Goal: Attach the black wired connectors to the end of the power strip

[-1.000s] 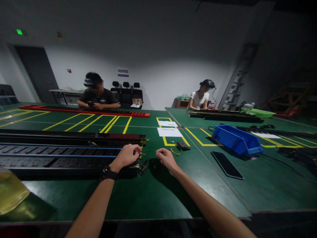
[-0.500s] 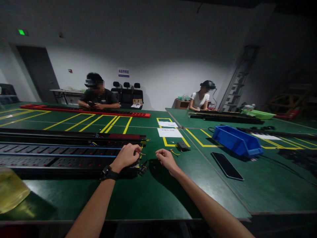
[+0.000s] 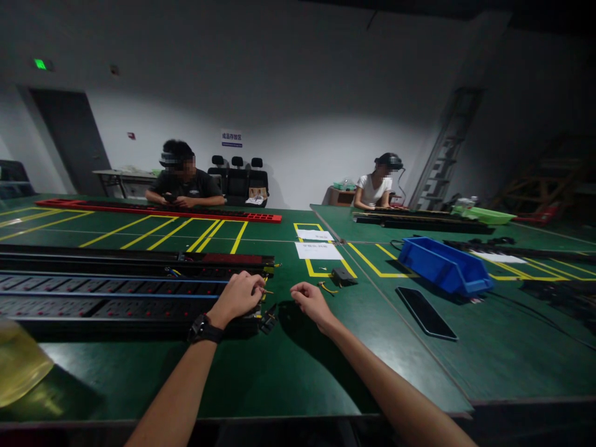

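My left hand, a watch on its wrist, rests at the right end of the long black socket strips. Its fingers are curled in a pinch, and a thin yellowish wire pokes out at the fingertips. To the right, above the green table, my right hand is closed with thumb and index finger together; anything inside it is too small to make out. A small black part hangs at the strip end, below my left fingertips. Short yellow wires and a dark box-shaped piece lie beyond my right hand.
A smartphone and a blue bin stand on the right. White paper sheets lie ahead. A yellow translucent container is at the near left. Two people sit across the table, by a red rail and black rails.
Both hands keep nearly the same place and grip. The view has shifted only slightly.
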A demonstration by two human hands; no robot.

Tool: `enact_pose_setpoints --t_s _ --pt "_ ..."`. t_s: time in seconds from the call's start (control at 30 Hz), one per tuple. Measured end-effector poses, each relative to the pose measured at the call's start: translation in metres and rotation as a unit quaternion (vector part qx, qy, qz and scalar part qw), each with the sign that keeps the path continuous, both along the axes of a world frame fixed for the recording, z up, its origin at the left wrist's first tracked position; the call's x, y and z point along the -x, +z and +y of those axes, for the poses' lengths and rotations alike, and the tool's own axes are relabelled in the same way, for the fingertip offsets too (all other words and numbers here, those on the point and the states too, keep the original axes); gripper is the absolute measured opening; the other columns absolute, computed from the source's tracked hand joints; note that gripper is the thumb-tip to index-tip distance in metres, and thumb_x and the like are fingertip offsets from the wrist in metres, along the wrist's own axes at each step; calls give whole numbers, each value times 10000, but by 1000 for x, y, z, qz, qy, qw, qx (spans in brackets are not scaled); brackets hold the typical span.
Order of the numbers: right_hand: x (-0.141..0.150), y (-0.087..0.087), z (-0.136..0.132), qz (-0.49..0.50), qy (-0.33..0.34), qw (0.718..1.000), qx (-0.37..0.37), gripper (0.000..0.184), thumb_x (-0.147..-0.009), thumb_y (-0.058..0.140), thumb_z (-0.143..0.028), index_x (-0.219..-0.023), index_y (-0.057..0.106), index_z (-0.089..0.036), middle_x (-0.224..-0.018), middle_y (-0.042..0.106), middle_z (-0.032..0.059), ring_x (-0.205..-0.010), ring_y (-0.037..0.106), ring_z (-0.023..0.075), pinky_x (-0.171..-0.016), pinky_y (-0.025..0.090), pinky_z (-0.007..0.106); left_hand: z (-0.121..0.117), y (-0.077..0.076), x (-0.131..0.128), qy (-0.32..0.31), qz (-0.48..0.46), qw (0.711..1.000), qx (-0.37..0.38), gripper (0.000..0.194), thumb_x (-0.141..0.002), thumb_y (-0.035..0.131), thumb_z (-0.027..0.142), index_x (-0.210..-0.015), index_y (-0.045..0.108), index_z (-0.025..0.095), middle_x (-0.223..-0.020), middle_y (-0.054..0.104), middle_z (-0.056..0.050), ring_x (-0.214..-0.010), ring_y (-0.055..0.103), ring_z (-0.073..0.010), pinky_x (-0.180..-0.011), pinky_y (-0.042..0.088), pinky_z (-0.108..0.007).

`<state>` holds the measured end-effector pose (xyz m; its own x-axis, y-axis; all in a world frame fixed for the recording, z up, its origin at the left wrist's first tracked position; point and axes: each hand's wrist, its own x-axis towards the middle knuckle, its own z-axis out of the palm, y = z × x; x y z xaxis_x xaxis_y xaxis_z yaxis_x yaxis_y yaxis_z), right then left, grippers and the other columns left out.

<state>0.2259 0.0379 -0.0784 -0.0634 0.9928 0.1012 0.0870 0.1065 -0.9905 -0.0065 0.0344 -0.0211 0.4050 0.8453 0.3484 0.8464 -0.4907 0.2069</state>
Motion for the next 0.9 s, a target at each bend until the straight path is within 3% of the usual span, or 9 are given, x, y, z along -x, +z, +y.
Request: enact_pose_setpoints --t_s 0.27,0.6,0.9 --pt "0 0 0 -11 -1 1000 -6 176 -703 650 -308 -824 653 -181 -593 536 -50 -475 407 90 -442 278 207 2 -5 2 -16 -11 1000 1 270 -898 485 183 -945 747 230 -968 761 -47 -975 651 -222 -910 468 -352" --pt "1 0 -1 -11 -5 1000 -8 166 -705 653 -300 -816 659 -177 -591 536 -50 -481 412 92 -454 287 213 -1 -2 1 -12 0 1000 13 297 -905 491 194 -942 778 259 -991 774 -41 -1005 646 -246 -920 446 -382" --pt "1 -3 0 -26 3 999 -19 204 -708 624 -342 -827 648 -178 -585 513 -52 -477 402 97 -448 279 221 -4 1 0 14 13 998 -52 243 -848 542 175 -948 749 252 -992 745 -56 -1004 596 -263 -904 418 -417"
